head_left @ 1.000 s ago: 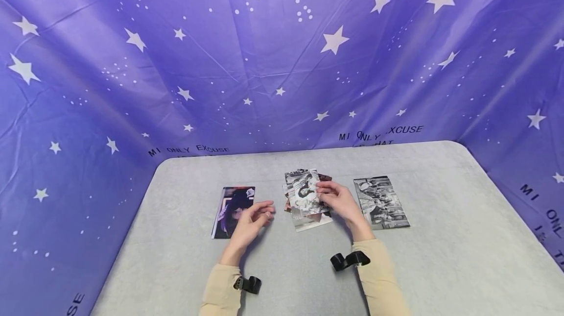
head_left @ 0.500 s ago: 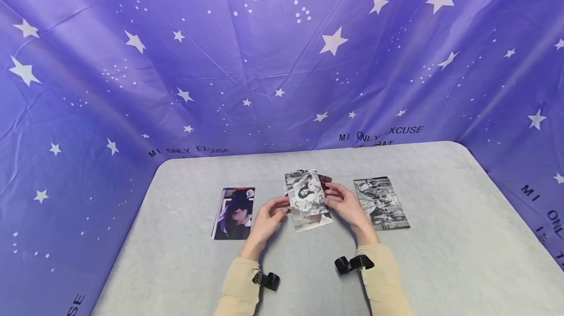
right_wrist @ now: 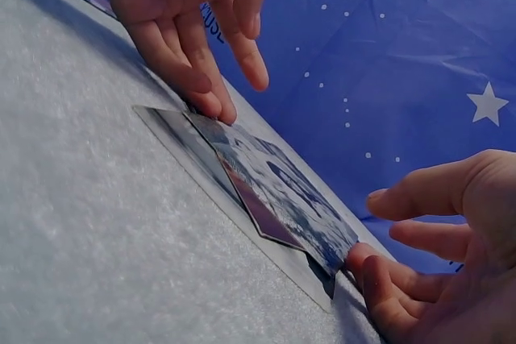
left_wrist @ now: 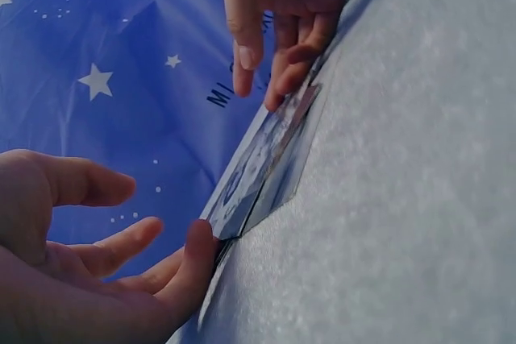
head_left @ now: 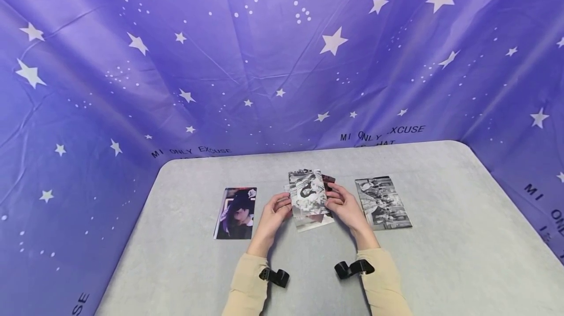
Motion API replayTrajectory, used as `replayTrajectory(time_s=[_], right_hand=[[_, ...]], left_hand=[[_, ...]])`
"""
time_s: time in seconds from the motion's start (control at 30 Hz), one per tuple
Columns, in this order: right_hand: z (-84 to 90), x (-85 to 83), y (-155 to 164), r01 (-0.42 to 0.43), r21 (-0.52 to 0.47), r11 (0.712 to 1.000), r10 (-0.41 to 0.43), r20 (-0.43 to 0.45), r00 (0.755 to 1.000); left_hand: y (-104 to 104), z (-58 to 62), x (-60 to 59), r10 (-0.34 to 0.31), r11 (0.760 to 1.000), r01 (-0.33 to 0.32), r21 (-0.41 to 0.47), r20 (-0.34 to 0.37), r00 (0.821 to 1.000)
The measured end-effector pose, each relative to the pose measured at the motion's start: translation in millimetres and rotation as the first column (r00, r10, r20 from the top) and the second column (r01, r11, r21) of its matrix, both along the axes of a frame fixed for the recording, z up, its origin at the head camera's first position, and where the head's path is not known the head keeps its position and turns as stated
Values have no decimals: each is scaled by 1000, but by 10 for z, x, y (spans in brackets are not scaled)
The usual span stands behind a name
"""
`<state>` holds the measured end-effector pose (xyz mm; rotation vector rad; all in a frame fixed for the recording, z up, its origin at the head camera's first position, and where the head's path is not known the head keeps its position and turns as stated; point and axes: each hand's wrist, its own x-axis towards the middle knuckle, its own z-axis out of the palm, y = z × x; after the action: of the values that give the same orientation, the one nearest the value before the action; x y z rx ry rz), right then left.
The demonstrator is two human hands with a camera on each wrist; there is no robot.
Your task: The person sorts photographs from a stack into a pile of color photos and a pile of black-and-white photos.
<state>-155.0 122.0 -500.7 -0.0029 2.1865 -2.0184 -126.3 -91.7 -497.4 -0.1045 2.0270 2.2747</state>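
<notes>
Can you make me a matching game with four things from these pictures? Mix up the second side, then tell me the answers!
Things:
1. pile of pictures
2. table
3. sleeves
4. cloth

Matches:
A. beige
B. purple-blue with white stars
C. between the left hand and the right hand
D. gray

Right pairs: 1-C, 2-D, 3-A, 4-B

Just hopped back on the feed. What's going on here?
A person has both hands on a loose pile of photos on the table: the left hand at its left edge, the right hand at its right. The photos are not squared up. A colour photo lies to the left, a black-and-white photo to the right.
</notes>
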Motion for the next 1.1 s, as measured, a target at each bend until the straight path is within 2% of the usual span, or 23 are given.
replayTrajectory(time_s=[0.17, 0.23, 0.33, 0.5, 0.57, 0.67, 0.77, 0.83, 0.93, 1.1], right_hand=[[39, 50, -10, 45, -5, 999, -45, 34, 998], [50, 72, -10, 56, -2, 998, -56, 42, 998], [53, 84, 0, 70, 8, 997, -71, 43, 997], [36, 104, 23, 88, -27, 996, -87, 35, 996], [24, 113, 31, 86, -44, 995, -84, 35, 996], [23, 130, 39, 86, -63, 994, -83, 45, 996], [29, 142, 47, 85, -73, 994, -81, 49, 995], [33, 153, 50, 83, -70, 994, -80, 53, 995], [33, 167, 54, 85, -61, 995, -82, 55, 995], [50, 196, 64, 94, -53, 994, -91, 53, 994]], left_hand=[[25, 6, 15, 14, 998, -15, 56, 25, 1000], [34, -51, 6, 27, 996, -29, 79, 30, 999], [56, -78, -4, 41, 994, -44, 99, 39, 998], [81, -88, -20, 41, 998, -42, 40, 27, 999], [88, -62, -11, 33, 999, -33, 8, 12, 999], [103, 40, 30, 24, 1000, -24, -11, -8, 1000], [116, 159, 73, 25, 1000, -25, -13, -1, 1000], [116, 188, 83, 26, 1000, -26, -15, 2, 1000], [110, 140, 62, 28, 1000, -28, 3, 5, 1000], [121, -61, -12, 21, 994, -23, 104, 22, 1000]])
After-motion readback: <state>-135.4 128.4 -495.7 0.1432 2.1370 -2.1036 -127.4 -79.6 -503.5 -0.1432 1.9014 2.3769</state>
